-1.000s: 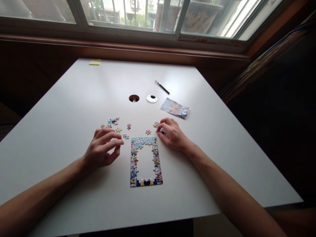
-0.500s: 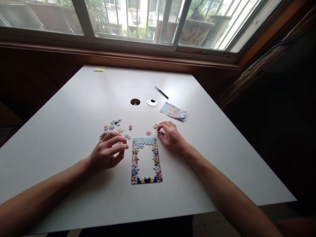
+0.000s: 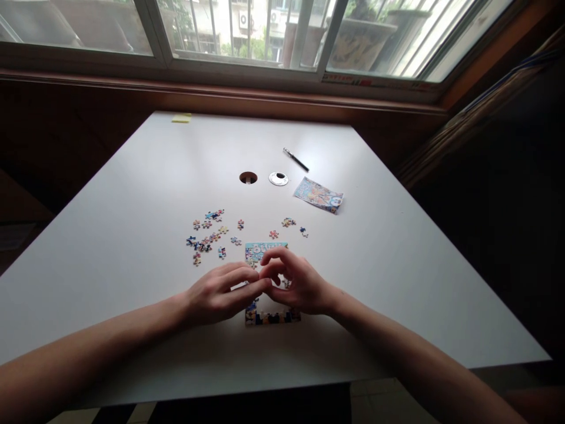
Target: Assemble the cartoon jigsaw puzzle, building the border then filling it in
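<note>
My left hand (image 3: 225, 293) reaches in from the left over the frame-shaped jigsaw puzzle (image 3: 272, 318), its fingers stretched forward and a gap showing between them. From the right, my right hand (image 3: 302, 284) curls its thumb and fingers in toward the left fingertips. The fingertips of both hands meet above the puzzle; what lies between them, if anything, is hidden. The puzzle has a light blue top strip (image 3: 265, 246) and a colourful border around a pale centre, partly covered by the hands. Loose jigsaw pieces (image 3: 210, 240) lie beyond my left hand.
A red piece (image 3: 273, 234), joined pieces (image 3: 288, 222) and a dark blue piece (image 3: 303, 231) lie beyond the puzzle. Farther back are a printed picture sheet (image 3: 319, 195), a pen (image 3: 296, 159), a round metal cover (image 3: 278, 179) and a table hole (image 3: 248, 178).
Both hands have come together over the puzzle, the left moving right and the right moving left and nearer. A dark blue piece now shows where my right hand was. The view shifted slightly.
</note>
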`<action>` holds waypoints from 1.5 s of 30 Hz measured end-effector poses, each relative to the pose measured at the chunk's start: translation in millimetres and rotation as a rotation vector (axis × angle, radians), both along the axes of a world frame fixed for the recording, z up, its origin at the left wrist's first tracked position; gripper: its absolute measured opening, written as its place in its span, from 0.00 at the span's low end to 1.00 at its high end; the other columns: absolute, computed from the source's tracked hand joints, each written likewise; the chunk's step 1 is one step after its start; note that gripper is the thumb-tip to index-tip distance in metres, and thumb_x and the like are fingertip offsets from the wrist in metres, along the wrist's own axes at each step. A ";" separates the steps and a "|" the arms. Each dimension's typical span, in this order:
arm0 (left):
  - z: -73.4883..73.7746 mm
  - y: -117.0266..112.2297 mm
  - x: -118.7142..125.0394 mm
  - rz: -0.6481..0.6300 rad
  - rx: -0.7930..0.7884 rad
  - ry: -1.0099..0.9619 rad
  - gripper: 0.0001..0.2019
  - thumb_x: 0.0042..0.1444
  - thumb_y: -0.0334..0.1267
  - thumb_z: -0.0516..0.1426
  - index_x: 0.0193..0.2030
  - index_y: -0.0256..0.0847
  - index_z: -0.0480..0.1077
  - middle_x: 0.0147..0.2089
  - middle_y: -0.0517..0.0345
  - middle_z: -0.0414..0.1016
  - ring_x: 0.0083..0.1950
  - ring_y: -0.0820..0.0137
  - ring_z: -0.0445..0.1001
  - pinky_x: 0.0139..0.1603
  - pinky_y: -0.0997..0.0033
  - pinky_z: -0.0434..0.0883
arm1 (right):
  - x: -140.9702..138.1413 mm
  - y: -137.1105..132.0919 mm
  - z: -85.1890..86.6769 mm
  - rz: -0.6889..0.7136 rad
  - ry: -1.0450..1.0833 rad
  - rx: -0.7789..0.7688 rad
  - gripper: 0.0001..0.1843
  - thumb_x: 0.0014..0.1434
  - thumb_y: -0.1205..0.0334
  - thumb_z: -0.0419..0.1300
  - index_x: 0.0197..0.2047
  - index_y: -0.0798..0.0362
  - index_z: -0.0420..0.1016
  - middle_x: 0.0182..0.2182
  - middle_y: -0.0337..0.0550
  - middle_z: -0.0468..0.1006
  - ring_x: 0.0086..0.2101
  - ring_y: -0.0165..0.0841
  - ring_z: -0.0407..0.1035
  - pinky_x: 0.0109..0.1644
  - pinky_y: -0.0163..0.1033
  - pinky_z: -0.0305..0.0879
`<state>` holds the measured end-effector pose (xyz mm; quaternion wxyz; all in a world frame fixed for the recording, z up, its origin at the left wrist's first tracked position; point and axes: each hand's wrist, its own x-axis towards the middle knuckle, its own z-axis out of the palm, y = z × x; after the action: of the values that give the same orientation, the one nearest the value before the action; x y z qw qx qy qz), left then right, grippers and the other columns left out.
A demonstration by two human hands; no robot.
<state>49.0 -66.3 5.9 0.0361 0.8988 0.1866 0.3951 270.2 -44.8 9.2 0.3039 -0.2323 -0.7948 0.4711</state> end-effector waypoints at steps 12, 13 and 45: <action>3.5 -0.4 -3.1 -0.060 -0.192 -0.019 0.15 0.62 0.27 0.59 0.55 0.36 0.70 0.42 0.47 0.78 0.41 0.65 0.78 0.41 0.67 0.77 | 7.1 -1.8 -0.2 -0.042 -0.020 0.226 0.15 0.63 0.68 0.61 0.52 0.48 0.64 0.33 0.39 0.77 0.30 0.27 0.68 0.35 0.33 0.69; 2.7 -0.6 -3.9 -0.053 -0.207 -0.050 0.15 0.61 0.27 0.60 0.55 0.37 0.70 0.41 0.48 0.78 0.41 0.66 0.78 0.41 0.67 0.77 | 7.4 -1.1 0.5 -0.051 -0.007 0.287 0.12 0.64 0.68 0.60 0.49 0.49 0.67 0.34 0.40 0.77 0.32 0.28 0.69 0.37 0.35 0.70; -2.3 1.4 -6.1 -0.029 -0.460 -0.200 0.17 0.55 0.28 0.65 0.51 0.37 0.71 0.35 0.55 0.79 0.35 0.72 0.79 0.38 0.75 0.78 | 5.7 0.1 4.5 -0.101 0.061 0.510 0.17 0.64 0.72 0.59 0.56 0.51 0.72 0.39 0.49 0.80 0.39 0.35 0.76 0.42 0.42 0.77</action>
<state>42.9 -64.9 3.5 0.2635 0.8259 0.2542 0.4288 275.9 -44.7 13.7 0.3995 -0.1733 -0.8658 0.2466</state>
